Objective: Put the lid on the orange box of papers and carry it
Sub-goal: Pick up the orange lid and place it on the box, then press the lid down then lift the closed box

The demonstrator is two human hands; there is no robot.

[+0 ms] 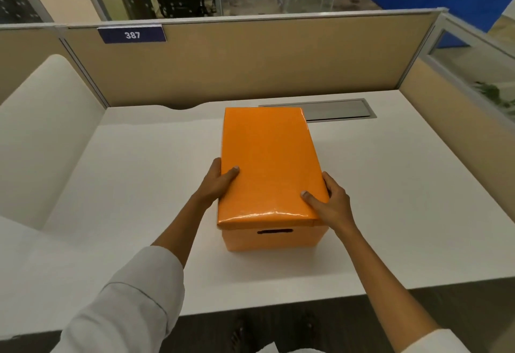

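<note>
Orange box point(274, 240) stood mid-frame on the white desk point(390, 185), lid point(267, 163) already seated. Lid's near corners are clasped by left hand point(220, 182) and right hand point(331, 202) — thumbs on top, likely pressing it square before lifting. Handle slot point(274, 231) is left untouched.

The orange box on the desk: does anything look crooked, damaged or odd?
Nothing stands out. The lid sits square on the orange box, both hands gripping its sides. Only its glossy wrap wrinkles slightly at the near edge.
</note>
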